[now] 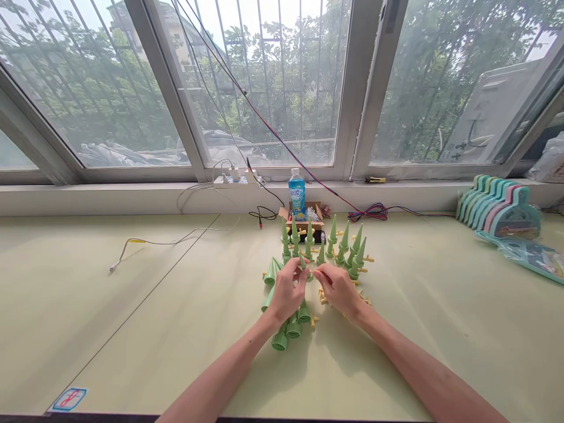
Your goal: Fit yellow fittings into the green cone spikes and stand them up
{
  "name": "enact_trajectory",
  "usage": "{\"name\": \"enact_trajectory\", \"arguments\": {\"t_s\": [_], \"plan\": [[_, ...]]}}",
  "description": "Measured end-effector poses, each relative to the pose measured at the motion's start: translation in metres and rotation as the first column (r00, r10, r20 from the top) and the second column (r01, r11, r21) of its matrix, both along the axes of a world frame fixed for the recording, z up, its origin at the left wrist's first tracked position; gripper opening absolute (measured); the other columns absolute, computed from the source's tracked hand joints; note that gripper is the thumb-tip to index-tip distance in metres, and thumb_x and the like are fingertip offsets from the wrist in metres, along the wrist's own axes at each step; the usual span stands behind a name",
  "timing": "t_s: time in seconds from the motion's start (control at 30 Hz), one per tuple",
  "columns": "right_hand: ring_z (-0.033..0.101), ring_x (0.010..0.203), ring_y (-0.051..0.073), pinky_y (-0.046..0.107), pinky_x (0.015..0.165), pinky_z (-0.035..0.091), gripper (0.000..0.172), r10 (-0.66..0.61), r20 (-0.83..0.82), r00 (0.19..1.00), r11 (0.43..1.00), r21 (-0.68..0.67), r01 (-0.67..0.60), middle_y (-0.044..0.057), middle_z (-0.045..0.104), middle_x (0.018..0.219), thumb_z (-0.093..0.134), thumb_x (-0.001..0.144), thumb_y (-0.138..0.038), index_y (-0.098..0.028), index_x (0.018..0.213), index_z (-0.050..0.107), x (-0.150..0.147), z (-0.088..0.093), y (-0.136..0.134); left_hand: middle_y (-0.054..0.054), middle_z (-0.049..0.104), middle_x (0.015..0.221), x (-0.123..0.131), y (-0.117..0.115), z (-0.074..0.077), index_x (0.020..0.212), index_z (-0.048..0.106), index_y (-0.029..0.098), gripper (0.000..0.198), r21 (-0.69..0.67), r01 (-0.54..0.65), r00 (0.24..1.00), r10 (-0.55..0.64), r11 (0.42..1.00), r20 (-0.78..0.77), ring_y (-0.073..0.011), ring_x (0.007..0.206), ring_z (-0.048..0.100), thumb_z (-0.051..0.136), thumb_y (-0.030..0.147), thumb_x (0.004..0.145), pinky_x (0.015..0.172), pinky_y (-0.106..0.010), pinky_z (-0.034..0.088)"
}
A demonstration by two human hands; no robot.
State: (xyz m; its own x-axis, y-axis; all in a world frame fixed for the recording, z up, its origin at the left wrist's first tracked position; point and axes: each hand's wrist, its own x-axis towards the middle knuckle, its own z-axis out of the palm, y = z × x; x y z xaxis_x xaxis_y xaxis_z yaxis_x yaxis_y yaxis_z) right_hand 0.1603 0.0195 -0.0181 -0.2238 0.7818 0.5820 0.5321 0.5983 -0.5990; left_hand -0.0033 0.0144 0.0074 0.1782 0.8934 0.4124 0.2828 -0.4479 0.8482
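My left hand [288,289] is closed around a green plant-watering spike [303,262], held with its point up. My right hand [338,289] pinches at the side of that spike, on what looks like a small yellow valve; the fingers mostly cover it. Behind both hands stand several upright green spikes [344,244] with yellow valves sticking out of their sides. More green cones [293,326] lie on their sides beneath and left of my left hand, open ends toward me. Loose yellow valves [325,296] are piled under my right hand.
Behind the spikes are a dark phone [315,237], a small cardboard box [314,223] and a blue-liquid bottle [296,194]. A white cable [163,239] crosses the table [185,352] at left; bundled wires [372,211] lie at the back. Pastel boards [497,208] stand at right.
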Motion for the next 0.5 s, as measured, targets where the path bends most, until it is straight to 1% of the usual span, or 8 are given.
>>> {"name": "enact_trajectory", "arguments": {"t_s": [0.2,0.3,0.4,0.5], "plan": [[0.030,0.051,0.011,0.025,0.051,0.026,0.042,0.000,-0.037,0.999,0.999,-0.034,-0.001,-0.004,0.037,0.055,0.038,0.101,-0.036,-0.021,0.062,0.037,-0.0006,0.0008,-0.0011,-0.006,0.060,0.099,-0.0010,-0.0024,0.0010,0.096,0.056,0.021,0.009,0.067,0.078,0.997,-0.077,0.995,-0.026,-0.0137,0.070,0.053,0.053,0.026,0.089,0.070,-0.029,0.051],[0.026,0.049,0.011,0.026,0.050,0.024,0.043,-0.010,-0.042,0.999,0.999,-0.044,0.009,-0.005,0.032,0.054,0.037,0.101,-0.035,-0.021,0.061,0.029,-0.0006,0.0017,-0.0015,-0.006,0.058,0.098,-0.0019,-0.0031,0.0004,0.098,0.056,0.021,0.013,0.116,0.104,0.994,-0.099,0.988,-0.053,-0.0139,0.071,0.052,0.052,0.018,0.086,0.070,-0.029,0.051],[0.026,0.049,0.011,0.026,0.050,0.023,0.042,-0.020,-0.039,0.999,0.999,-0.039,0.019,-0.005,0.032,0.054,0.036,0.101,-0.034,-0.021,0.062,0.028,-0.0013,0.0017,-0.0010,-0.007,0.057,0.100,-0.0022,-0.0031,-0.0001,0.098,0.057,0.020,0.018,0.145,0.122,0.991,-0.113,0.982,-0.066,-0.0143,0.075,0.053,0.050,0.012,0.084,0.073,-0.030,0.052],[0.029,0.050,0.011,0.026,0.051,0.025,0.040,-0.029,-0.042,0.999,0.999,-0.033,0.028,-0.005,0.034,0.056,0.035,0.102,-0.033,-0.021,0.063,0.031,-0.0020,0.0014,-0.0002,-0.007,0.057,0.104,-0.0010,-0.0029,-0.0007,0.102,0.058,0.021,0.021,0.123,0.112,0.994,-0.108,0.986,-0.033,-0.0148,0.079,0.055,0.049,0.012,0.085,0.075,-0.030,0.053]]}}
